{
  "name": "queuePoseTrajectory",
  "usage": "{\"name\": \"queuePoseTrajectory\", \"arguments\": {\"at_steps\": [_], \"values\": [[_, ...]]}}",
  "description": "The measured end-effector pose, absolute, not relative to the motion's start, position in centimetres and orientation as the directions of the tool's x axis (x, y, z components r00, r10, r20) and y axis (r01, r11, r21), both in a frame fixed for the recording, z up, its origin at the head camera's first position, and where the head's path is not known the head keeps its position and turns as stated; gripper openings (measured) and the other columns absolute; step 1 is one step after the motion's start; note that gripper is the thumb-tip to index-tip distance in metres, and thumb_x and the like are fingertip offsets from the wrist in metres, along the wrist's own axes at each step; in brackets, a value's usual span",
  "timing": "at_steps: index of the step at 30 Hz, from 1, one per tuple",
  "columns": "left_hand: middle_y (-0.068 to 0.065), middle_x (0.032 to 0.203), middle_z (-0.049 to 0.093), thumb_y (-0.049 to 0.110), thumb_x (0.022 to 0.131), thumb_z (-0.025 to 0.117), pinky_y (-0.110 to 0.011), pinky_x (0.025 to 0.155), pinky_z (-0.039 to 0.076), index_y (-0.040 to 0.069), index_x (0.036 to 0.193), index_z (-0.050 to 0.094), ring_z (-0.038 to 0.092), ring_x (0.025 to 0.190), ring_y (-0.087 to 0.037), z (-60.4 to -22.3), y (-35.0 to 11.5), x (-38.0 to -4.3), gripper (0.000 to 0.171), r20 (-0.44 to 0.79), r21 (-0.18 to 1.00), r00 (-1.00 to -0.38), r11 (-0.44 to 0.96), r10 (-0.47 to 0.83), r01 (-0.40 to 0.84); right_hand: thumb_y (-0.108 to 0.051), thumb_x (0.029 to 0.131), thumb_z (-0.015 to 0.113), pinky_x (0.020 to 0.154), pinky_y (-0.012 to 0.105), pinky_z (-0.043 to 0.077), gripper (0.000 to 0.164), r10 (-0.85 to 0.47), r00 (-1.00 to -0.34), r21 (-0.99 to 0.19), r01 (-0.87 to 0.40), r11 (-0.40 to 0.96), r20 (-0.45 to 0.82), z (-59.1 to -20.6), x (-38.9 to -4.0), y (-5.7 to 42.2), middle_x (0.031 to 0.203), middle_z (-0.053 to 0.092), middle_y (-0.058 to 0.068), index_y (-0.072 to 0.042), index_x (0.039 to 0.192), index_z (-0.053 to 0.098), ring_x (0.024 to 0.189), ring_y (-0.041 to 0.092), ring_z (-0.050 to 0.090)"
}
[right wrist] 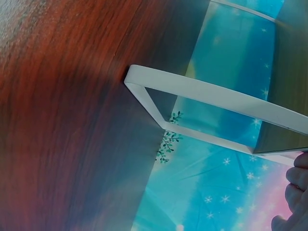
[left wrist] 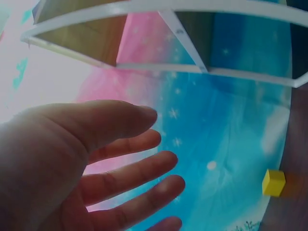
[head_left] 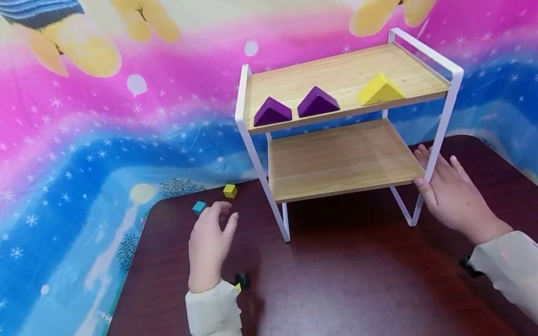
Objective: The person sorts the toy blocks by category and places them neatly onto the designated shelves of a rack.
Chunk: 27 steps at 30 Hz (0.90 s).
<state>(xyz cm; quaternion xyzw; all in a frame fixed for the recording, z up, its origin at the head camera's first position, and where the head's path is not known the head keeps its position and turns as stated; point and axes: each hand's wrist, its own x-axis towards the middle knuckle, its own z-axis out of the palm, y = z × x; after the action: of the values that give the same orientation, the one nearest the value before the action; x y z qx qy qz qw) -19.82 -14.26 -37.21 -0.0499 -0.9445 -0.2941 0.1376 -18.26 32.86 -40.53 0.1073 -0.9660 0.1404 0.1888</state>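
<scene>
A two-tier shelf with wooden boards and a white metal frame stands on the dark table. My right hand is at its right front leg, thumb in front of the leg and fingers behind, holding it beside the lower board. In the right wrist view only the fingers show, at the edge by the frame. Two purple triangular blocks and a yellow triangular block sit along the top board's front edge. Left of the shelf, my left hand hovers with loosely bent fingers, holding nothing.
Beyond the left hand, a teal cube and a yellow cube lie near the table's back left edge. A printed cloth hangs behind the table, close to the shelf's back.
</scene>
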Motion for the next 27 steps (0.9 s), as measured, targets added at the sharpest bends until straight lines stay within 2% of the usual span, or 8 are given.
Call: {"name": "queuePoseTrajectory", "arguments": {"at_steps": [15, 27], "values": [[-0.021, 0.133, 0.06, 0.027, 0.099, 0.064, -0.056, 0.099, 0.048, 0.005, 0.137, 0.056, 0.057, 0.121, -0.037, -39.6, -17.5, -21.1, 0.045, 0.043, 0.582, -0.999, 0.813, -0.006, 0.02, -0.04, 0.11, 0.03, 0.121, 0.054, -0.013, 0.066, -0.155, -0.922, -0.187, -0.232, 0.955, 0.355, -40.1, -18.2, 33.0, 0.167, 0.013, 0.022, -0.003, 0.161, 0.011, 0.155, 0.035, 0.0], [-0.027, 0.138, 0.056, 0.026, 0.1, 0.064, -0.059, 0.106, 0.042, -0.001, 0.14, 0.052, 0.053, 0.127, -0.042, -41.2, -19.2, -21.7, 0.05, -0.054, 0.582, -0.998, 0.811, -0.031, -0.057, -0.04, 0.11, 0.03, 0.121, 0.053, -0.014, 0.066, -0.16, -0.921, -0.181, -0.235, 0.955, 0.355, -40.1, -18.3, 33.1, 0.167, 0.011, 0.02, -0.004, 0.162, 0.009, 0.155, 0.035, 0.0]]}}
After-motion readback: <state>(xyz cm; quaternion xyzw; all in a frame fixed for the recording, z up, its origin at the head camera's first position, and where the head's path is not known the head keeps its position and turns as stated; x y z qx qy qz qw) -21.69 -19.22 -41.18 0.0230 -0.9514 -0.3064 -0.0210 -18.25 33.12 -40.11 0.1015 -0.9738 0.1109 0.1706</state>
